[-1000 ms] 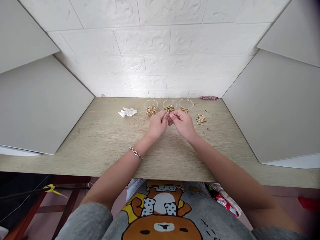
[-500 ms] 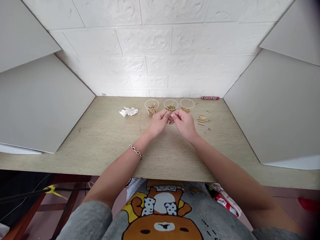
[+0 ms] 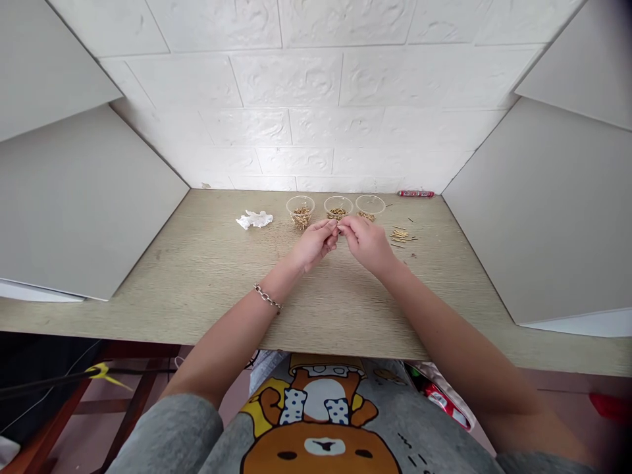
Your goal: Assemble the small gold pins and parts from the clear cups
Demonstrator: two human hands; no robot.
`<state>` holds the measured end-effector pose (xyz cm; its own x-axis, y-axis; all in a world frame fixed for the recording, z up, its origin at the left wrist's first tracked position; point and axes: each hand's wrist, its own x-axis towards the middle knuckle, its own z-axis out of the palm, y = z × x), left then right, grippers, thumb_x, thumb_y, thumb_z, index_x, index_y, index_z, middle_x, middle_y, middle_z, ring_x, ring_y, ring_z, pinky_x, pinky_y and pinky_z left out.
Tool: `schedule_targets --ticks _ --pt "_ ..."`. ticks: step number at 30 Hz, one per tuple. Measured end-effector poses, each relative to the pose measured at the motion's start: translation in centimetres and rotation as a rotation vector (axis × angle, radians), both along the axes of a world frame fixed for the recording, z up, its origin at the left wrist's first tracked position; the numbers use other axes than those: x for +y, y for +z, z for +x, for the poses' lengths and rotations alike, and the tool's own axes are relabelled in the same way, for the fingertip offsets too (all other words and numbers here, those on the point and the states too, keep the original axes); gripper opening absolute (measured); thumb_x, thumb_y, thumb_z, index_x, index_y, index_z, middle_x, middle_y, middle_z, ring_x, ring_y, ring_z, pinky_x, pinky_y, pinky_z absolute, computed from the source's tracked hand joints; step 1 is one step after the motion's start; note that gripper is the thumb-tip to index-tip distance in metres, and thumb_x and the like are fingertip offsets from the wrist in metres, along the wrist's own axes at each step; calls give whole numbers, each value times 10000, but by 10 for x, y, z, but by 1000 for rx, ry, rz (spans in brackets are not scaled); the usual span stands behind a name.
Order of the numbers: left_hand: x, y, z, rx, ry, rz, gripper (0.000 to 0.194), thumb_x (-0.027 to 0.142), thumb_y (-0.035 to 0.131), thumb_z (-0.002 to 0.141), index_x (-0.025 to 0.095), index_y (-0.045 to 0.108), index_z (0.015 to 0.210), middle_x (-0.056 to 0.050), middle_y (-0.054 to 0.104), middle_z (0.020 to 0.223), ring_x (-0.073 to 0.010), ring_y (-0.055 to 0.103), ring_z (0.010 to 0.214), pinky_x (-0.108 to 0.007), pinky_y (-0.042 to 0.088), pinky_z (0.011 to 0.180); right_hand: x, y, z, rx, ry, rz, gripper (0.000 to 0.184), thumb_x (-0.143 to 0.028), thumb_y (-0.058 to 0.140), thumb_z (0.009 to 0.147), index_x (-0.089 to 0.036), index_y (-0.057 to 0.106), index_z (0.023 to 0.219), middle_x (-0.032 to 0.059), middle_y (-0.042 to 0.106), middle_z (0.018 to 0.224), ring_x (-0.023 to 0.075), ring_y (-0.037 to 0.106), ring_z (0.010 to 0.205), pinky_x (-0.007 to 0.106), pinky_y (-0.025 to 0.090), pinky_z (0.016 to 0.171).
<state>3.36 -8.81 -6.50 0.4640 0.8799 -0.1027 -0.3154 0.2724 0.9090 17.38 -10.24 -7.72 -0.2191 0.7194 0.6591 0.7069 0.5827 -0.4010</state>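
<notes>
My left hand (image 3: 318, 243) and my right hand (image 3: 364, 241) meet over the middle of the table, thumbs and fingertips pinched together. Whatever lies between the fingers is too small and too covered to name. Just behind them stand three clear plastic cups: the left cup (image 3: 301, 201) and the middle cup (image 3: 338, 203) hold small gold-coloured metal pieces, and the right cup (image 3: 370, 203) has a few gold pieces at its bottom. To the right of my right hand lies a loose pile of thin gold sticks (image 3: 401, 234).
A crumpled white tissue (image 3: 255, 220) lies left of the cups. A red tube-shaped packet (image 3: 415, 193) rests against the white brick-pattern wall (image 3: 316, 79). Grey panels (image 3: 548, 217) close in the wooden table (image 3: 207, 283) on both sides.
My right hand has turned slightly, its knuckles now higher and its fingers more curled over. My left hand has rolled a little, showing more of its curled fingers. The cups have not moved.
</notes>
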Motion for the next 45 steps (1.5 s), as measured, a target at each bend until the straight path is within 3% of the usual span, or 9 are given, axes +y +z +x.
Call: schedule_targets --ticks 11,19,28,40,45 --pt "3 -2 -2 174 58 308 319 332 467 882 146 470 623 41 378 524 -70 346 524 -218 287 550 -4 5 -5 323 10 -222 150 -261 481 835 -205 608 779 -5 653 686 144 611 661 281 462 656" --pt "-1 4 -2 387 130 490 335 295 415 889 157 429 584 39 381 534 -82 348 530 -244 283 567 -6 7 -5 241 -40 -218 152 -255 478 832 -197 606 773 6 646 689 146 586 649 274 432 630" --pt "-4 1 0 574 278 549 332 259 442 869 164 437 551 31 428 529 -100 393 556 -240 297 587 -6 -1 -11 277 -73 -229 155 -257 463 837 -206 588 759 9 660 702 153 616 658 294 466 650" --pt "-5 0 4 480 310 529 322 267 436 875 168 427 569 27 427 558 -101 405 580 -242 330 604 -9 -4 -19 624 30 -304 116 -268 505 824 -194 583 780 -2 668 706 143 654 678 320 537 716" --pt "-4 -3 3 498 306 550 310 280 418 880 171 442 591 24 440 560 -106 421 590 -243 338 601 -8 -5 -20 669 35 -324 112 -285 525 815 -193 584 790 2 670 711 146 656 675 333 549 719"
